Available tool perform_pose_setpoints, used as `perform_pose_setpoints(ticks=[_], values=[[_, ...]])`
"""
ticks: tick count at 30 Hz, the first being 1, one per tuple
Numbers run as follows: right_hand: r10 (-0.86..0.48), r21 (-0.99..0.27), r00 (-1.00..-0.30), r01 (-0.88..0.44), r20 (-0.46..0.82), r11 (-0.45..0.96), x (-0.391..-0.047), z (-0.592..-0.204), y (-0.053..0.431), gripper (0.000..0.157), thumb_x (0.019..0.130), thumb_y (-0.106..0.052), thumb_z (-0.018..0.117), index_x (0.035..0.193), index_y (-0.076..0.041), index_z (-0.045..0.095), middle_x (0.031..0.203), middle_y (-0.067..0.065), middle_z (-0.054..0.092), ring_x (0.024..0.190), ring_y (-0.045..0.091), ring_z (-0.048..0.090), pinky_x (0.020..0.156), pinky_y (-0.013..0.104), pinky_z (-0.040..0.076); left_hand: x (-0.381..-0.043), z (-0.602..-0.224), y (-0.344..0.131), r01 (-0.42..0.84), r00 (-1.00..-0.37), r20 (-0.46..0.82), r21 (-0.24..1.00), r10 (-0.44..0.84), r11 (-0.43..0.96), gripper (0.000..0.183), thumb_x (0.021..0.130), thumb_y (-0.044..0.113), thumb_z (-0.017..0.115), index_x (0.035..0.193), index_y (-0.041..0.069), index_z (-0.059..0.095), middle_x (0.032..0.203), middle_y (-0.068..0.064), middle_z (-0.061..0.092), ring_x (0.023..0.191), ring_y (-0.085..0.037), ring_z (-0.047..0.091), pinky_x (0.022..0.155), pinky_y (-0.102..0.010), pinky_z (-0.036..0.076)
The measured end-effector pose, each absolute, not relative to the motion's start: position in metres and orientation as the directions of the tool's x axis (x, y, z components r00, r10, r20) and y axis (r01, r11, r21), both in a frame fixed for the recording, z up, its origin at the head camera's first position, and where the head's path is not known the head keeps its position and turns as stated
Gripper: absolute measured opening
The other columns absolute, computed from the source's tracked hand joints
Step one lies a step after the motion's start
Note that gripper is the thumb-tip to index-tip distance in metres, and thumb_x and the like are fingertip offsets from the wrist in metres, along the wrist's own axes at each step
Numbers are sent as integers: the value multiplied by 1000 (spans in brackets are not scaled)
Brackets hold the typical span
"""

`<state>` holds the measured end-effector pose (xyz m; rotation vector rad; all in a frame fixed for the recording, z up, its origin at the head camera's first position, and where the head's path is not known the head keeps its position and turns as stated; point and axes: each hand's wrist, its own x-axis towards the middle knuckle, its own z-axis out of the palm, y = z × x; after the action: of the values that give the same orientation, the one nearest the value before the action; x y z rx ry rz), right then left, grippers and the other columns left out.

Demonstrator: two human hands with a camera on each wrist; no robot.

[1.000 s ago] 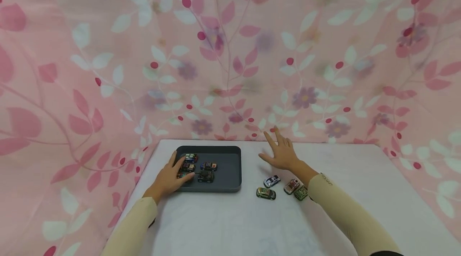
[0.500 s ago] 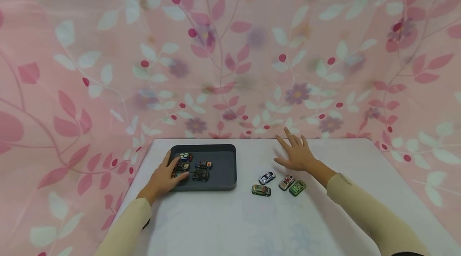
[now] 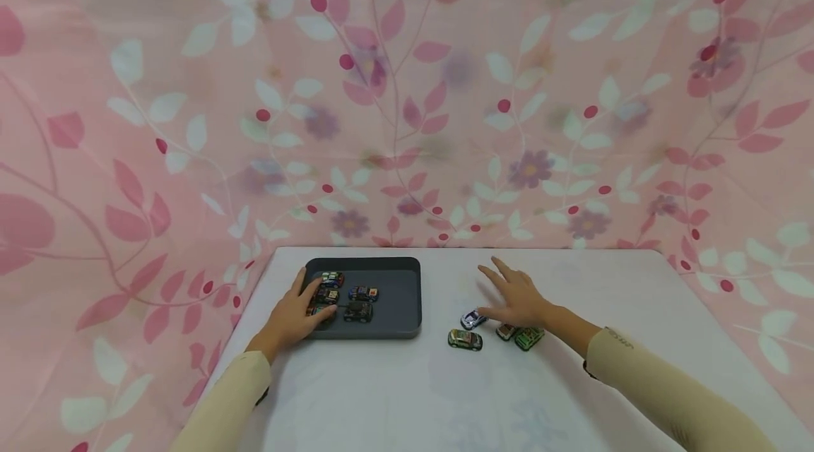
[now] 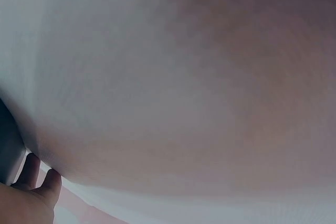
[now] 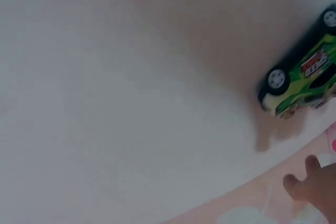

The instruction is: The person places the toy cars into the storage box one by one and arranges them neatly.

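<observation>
My left hand (image 3: pixel 294 312) lies over the left rim of a dark grey tray (image 3: pixel 403 304), fingers spread, thumb reaching over the inside. Several toy cars stand in that tray; a black one (image 3: pixel 358 311) is near the thumb, and the hand partly covers the leftmost ones. My right hand (image 3: pixel 523 301) hovers with fingers spread over loose toy cars on the table. Closest to its thumb is a silver-white toy car (image 3: pixel 473 318). Below the palm are a red-and-beige toy car (image 3: pixel 506 331), partly hidden, and a green toy car (image 5: pixel 307 74). Neither hand visibly grips a car.
A green-and-orange toy car (image 3: pixel 466 340) stands nearest the table's front, left of the right hand. The white-covered table (image 3: pixel 394 395) ends at the back against a pink floral cloth (image 3: pixel 407 120).
My right hand first shifted right, then came down and forward over the loose cars, its thumb now by the silver-white toy car. My left hand stays at the tray. The head view shifted slightly.
</observation>
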<state>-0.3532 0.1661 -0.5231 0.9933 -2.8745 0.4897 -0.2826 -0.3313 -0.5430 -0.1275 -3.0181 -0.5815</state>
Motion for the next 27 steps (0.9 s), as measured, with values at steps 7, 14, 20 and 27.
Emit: perform_pose_setpoints(ticks=[7,14,20,27], values=[[-606,-643,-794,-483,36,594,-345,-520,155,87,83,-34,79,153,-10,33,154,20,36,132,42,48,101,63,44,-285,-545,-333,90,-995,77,359,67,929,91,89,72,50,155,13,32,165,-21,4,137,-55,35,104,-70,34],[-619,-675,-785,-450,-13,585,-345,-528,154,64,80,-23,82,136,-9,54,122,11,60,108,25,59,91,41,52,-282,-544,-329,90,-994,88,375,62,923,86,91,66,54,154,12,34,165,-23,7,136,-56,36,104,-70,34],[-673,-586,-739,-542,-9,603,-345,-533,150,35,80,-18,82,110,-10,67,99,1,60,86,12,53,75,24,47,-280,-547,-327,106,-993,89,381,78,919,86,91,67,54,155,13,33,165,-22,7,136,-57,36,103,-72,33],[-701,-564,-713,-568,-27,599,-349,-527,141,28,82,-17,81,106,-10,67,97,3,57,80,12,50,69,23,43,-281,-542,-329,83,-995,74,377,60,922,90,89,71,51,156,14,31,166,-21,4,136,-56,35,104,-71,33]])
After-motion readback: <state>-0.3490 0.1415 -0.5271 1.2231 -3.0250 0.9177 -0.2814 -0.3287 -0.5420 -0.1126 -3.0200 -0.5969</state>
